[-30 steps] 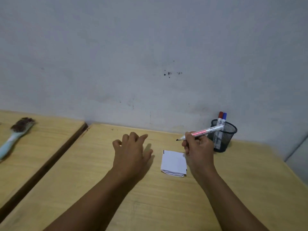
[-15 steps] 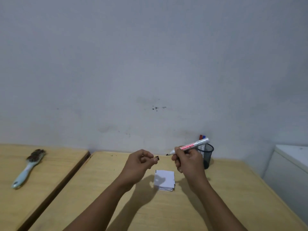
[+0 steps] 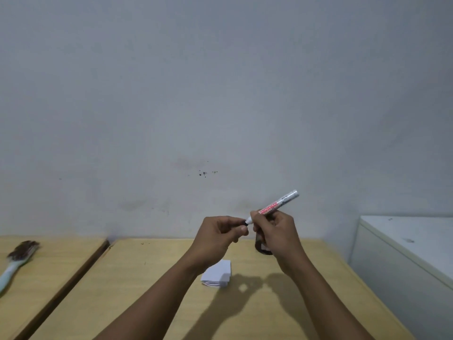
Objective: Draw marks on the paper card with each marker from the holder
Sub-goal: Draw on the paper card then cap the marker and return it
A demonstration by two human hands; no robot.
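Observation:
My right hand (image 3: 275, 233) grips a white marker (image 3: 278, 204) with red lettering, held up above the table and tilted, tip pointing left. My left hand (image 3: 220, 235) pinches a small black cap (image 3: 243, 224) right at the marker's tip. The folded white paper card (image 3: 218, 274) lies on the wooden table (image 3: 147, 290) below my left wrist, partly covered by it. The black mesh holder (image 3: 261, 245) stands at the back of the table, mostly hidden behind my right hand.
A brush with a pale handle (image 3: 14, 261) lies on a second wooden table (image 3: 49, 278) at the left, across a dark gap. A white cabinet (image 3: 404, 253) stands at the right. The grey wall rises close behind.
Both hands rose from the table and came together; the left hand, empty and flat a second ago, now holds the cap against the marker's tip. The camera tilted upward.

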